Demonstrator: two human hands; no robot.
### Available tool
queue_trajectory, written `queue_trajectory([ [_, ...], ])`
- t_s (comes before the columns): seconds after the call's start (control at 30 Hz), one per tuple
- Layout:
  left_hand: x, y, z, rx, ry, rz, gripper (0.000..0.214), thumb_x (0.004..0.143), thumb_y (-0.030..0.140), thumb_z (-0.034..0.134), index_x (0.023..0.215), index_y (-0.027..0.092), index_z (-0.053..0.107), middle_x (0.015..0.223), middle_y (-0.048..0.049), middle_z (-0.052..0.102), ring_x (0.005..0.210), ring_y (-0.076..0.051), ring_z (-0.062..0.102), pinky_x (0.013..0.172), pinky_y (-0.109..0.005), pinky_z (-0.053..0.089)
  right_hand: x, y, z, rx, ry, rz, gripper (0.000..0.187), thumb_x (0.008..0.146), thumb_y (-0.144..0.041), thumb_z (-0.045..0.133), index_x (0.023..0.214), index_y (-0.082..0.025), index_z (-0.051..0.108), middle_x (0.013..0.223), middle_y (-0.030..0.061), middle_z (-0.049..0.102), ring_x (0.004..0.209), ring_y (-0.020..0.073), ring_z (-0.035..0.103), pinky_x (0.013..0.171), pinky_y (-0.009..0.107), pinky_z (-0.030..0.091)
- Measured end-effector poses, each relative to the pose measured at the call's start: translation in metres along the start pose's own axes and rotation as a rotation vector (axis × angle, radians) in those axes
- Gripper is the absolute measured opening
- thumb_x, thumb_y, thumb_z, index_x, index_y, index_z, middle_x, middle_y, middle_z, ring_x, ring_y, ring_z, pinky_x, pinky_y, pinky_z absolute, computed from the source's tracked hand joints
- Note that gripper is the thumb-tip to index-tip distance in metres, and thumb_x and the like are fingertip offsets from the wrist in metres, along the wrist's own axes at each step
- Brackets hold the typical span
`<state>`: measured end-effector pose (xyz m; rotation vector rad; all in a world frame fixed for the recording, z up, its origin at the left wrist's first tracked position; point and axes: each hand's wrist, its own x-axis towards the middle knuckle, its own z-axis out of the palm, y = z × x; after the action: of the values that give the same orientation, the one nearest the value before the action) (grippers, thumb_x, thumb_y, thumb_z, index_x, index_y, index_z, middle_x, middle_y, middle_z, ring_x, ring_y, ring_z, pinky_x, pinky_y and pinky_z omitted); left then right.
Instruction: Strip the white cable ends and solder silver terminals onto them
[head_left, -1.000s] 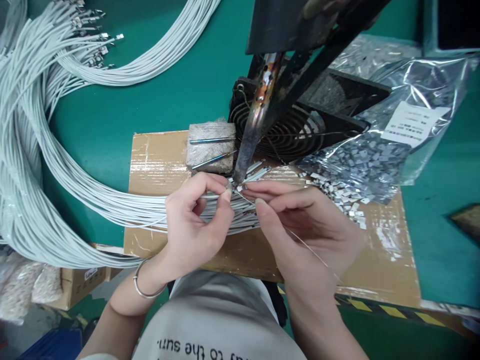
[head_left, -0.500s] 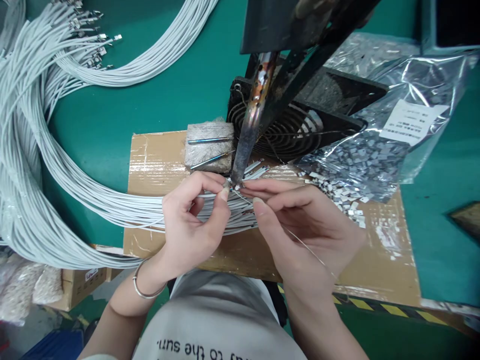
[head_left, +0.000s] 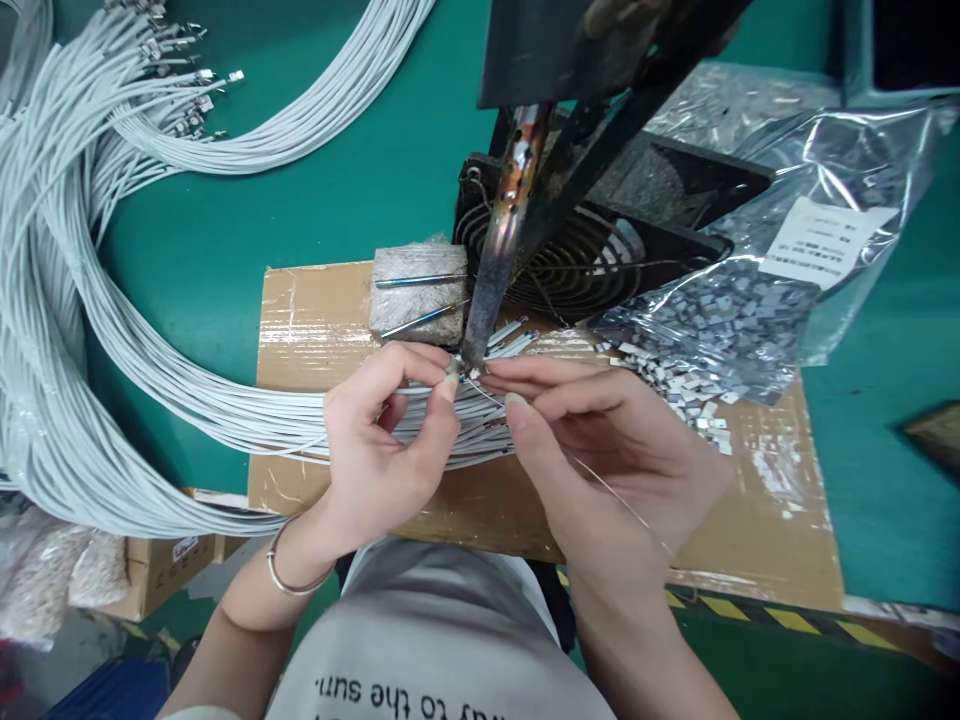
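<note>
My left hand pinches the end of a white wire between thumb and forefinger, right under the tip of a fixed soldering iron. My right hand is closed on a thin solder wire, whose end meets the iron tip beside the white wire's end. Both hands rest over a bundle of white wires that lies across a cardboard sheet.
A block with two metal pins sits left of the iron. A black fan stands behind it. A plastic bag of small metal terminals spills onto the cardboard at right. More white wires with terminals loop over the green table.
</note>
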<state>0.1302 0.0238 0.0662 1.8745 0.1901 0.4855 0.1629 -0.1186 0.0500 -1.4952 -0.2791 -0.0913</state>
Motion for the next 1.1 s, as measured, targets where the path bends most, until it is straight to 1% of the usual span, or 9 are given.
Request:
queue_trajectory([
  [0.2, 0.0004, -0.0011, -0.0008, -0.003, -0.001, 0.005, 0.016, 0.091, 0.009, 0.072, 0.083, 0.022, 0.069, 0.089, -0.0051, 0.074, 0.080, -0.018, 0.065, 0.045, -0.029, 0.030, -0.0009, -0.0005, -0.0006, 0.004, -0.002, 0.004, 0.019, 0.093, -0.004, 0.072, 0.088, -0.022, 0.069, 0.110, 0.0030, 0.082, 0.100, 0.0174, 0.080, 0.092, 0.031, 0.068],
  [0.43, 0.0004, -0.0010, -0.0013, 0.030, -0.008, -0.023, 0.015, 0.091, 0.012, 0.071, 0.081, 0.022, 0.069, 0.089, -0.0065, 0.074, 0.079, -0.019, 0.066, 0.045, -0.029, 0.032, -0.0003, 0.0009, 0.0001, -0.010, 0.005, 0.014, 0.018, 0.093, -0.006, 0.072, 0.086, -0.023, 0.070, 0.108, 0.0036, 0.082, 0.099, 0.0197, 0.080, 0.089, 0.033, 0.069],
  [0.67, 0.0009, -0.0014, -0.0009, 0.011, -0.022, -0.017, 0.016, 0.092, 0.010, 0.071, 0.082, 0.023, 0.069, 0.090, -0.0048, 0.074, 0.080, -0.018, 0.064, 0.046, -0.029, 0.030, 0.0001, -0.0008, 0.0005, -0.017, 0.017, 0.005, 0.019, 0.092, -0.005, 0.073, 0.086, -0.023, 0.070, 0.105, 0.0032, 0.082, 0.097, 0.0193, 0.080, 0.089, 0.033, 0.068],
  [0.87, 0.0015, -0.0011, -0.0013, 0.007, -0.024, -0.002, 0.017, 0.092, 0.009, 0.071, 0.083, 0.023, 0.069, 0.089, -0.0054, 0.073, 0.083, -0.019, 0.065, 0.048, -0.029, 0.033, -0.0010, -0.0019, -0.0010, -0.033, 0.008, -0.009, 0.019, 0.092, -0.004, 0.074, 0.088, -0.022, 0.071, 0.107, 0.0033, 0.082, 0.098, 0.0186, 0.080, 0.089, 0.031, 0.068],
  [1.1, -0.0007, -0.0021, -0.0020, 0.000, -0.022, -0.005, 0.015, 0.093, 0.011, 0.071, 0.084, 0.023, 0.069, 0.090, -0.0062, 0.074, 0.084, -0.020, 0.066, 0.049, -0.029, 0.036, -0.0005, 0.0000, 0.0001, -0.017, 0.015, -0.012, 0.018, 0.093, -0.006, 0.074, 0.088, -0.023, 0.072, 0.107, 0.0030, 0.082, 0.099, 0.0191, 0.080, 0.090, 0.033, 0.069],
])
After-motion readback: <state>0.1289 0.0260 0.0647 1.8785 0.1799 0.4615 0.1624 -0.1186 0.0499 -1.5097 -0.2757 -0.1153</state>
